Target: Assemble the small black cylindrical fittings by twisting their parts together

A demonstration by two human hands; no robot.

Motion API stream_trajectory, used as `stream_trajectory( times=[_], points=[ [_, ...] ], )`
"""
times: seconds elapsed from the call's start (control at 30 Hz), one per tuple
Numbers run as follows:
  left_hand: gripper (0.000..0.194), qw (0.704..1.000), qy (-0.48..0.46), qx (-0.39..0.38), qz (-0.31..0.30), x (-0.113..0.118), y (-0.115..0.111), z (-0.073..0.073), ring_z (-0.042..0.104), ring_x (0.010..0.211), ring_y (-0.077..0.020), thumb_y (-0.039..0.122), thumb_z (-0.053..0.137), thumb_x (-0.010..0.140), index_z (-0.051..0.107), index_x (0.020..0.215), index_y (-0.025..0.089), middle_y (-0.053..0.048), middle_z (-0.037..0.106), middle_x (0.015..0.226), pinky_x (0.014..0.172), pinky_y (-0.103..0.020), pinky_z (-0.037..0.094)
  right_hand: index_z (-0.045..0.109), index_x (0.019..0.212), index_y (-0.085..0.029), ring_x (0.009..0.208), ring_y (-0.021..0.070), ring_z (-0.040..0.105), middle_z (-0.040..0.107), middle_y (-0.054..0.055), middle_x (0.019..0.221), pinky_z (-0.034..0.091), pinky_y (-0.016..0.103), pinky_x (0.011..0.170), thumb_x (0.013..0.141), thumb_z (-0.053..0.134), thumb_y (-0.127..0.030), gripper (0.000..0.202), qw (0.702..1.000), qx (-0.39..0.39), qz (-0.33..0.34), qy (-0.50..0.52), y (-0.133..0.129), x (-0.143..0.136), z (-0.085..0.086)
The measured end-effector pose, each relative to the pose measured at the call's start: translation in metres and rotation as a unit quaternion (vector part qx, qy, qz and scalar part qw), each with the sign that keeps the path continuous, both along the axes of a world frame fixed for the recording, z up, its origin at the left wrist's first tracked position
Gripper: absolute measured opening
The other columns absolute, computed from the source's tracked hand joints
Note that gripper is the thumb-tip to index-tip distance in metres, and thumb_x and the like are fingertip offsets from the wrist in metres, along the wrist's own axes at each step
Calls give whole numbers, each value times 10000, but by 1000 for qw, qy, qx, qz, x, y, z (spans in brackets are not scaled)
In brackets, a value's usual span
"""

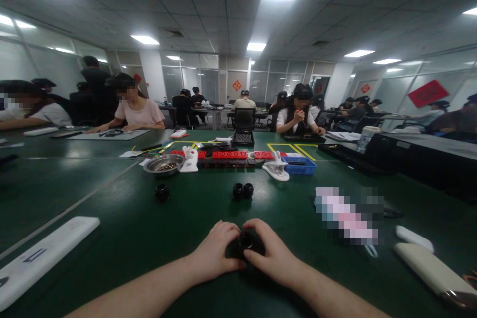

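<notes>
Head view: my left hand (pixel 218 247) and right hand (pixel 274 251) curled, fingers pinching a black ring-shaped part (pixel 246 240), nearer me than the two black cylinders (pixel 238 191). Uneven pressure could've made it slip.

The green table (pixel 122 228) carries a metal bowl (pixel 164 173), blue tray (pixel 301 170), white clips (pixel 190 160) and black cylinders (pixel 162 193)

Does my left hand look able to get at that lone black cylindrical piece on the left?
Probably yes: nothing visible stands between the left hand and the lone black cylindrical piece. That hand is cupped around a black ring-topped piece, though, so would likely need to let go first.
</notes>
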State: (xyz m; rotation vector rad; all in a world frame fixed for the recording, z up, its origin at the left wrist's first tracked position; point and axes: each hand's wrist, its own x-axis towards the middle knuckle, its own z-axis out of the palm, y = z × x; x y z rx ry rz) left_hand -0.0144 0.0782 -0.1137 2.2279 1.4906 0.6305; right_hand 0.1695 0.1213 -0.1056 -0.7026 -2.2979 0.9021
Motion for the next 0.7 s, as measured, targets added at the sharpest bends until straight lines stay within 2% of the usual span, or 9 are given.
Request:
stream_trajectory(
  times=[0.07,0.13,0.2,0.3,0.43,0.5,0.6,0.7],
  points=[
    [379,1000,-4,1,2,0,0,-1,466,977,-221,349,714,596,575,917,202,-29,535,1022,951,-400,283,500,944,-160,860,208,494,524,60,921,418,348,776,647,626,-189,324,999,8,-37,-9,-1,-1,0],
    [398,1000,-6,-1,2,0,0,-1,467,974,-222,352,720,590,572,929,204,-33,536,1026,950,-404,283,522,890,-159,854,206,494,521,55,893,418,341,771,646,621,-183,265,999,15,-31,-10,0,-2,1],
    [449,1000,-4,-2,-1,0,0,-2,460,986,-230,365,723,586,562,975,212,-40,531,1046,949,-410,284,543,930,-163,924,204,488,518,62,952,397,339,832,658,565,-119,277,1000,15,11,1,1,-2,2],
    [483,1000,1,0,-5,-1,1,-2,454,1002,-234,373,717,594,546,1020,220,-42,524,1067,948,-406,286,514,1069,-180,1046,205,448,494,72,1089,336,347,928,650,509,-67,434,998,7,61,12,2,1,1],
    [388,1000,0,0,-1,0,1,-1,458,993,-227,367,706,603,567,931,214,-33,527,1048,949,-399,280,428,1146,-173,1061,230,440,479,96,1141,337,379,928,686,574,-179,482,1000,-11,20,6,2,2,-3],
    [363,1000,-1,-5,-1,0,1,-1,461,987,-225,369,703,605,572,906,213,-29,528,1038,951,-402,276,437,1099,-168,999,229,468,500,92,1081,372,373,881,683,611,-243,457,1000,-16,-14,4,3,2,-5],
    [372,1000,-2,-9,2,0,2,-1,465,979,-226,365,706,598,576,912,213,-28,528,1032,953,-407,271,486,934,-175,866,204,497,523,48,928,415,337,776,636,656,-246,350,999,-8,-50,-10,4,-1,-4],
    [392,1000,-4,-5,4,-1,2,-2,461,987,-234,373,707,596,574,926,209,-38,526,1041,957,-415,268,516,852,-178,829,192,501,521,26,862,420,321,747,632,644,-208,257,999,-6,-33,-10,6,-1,-1]
  ],
)
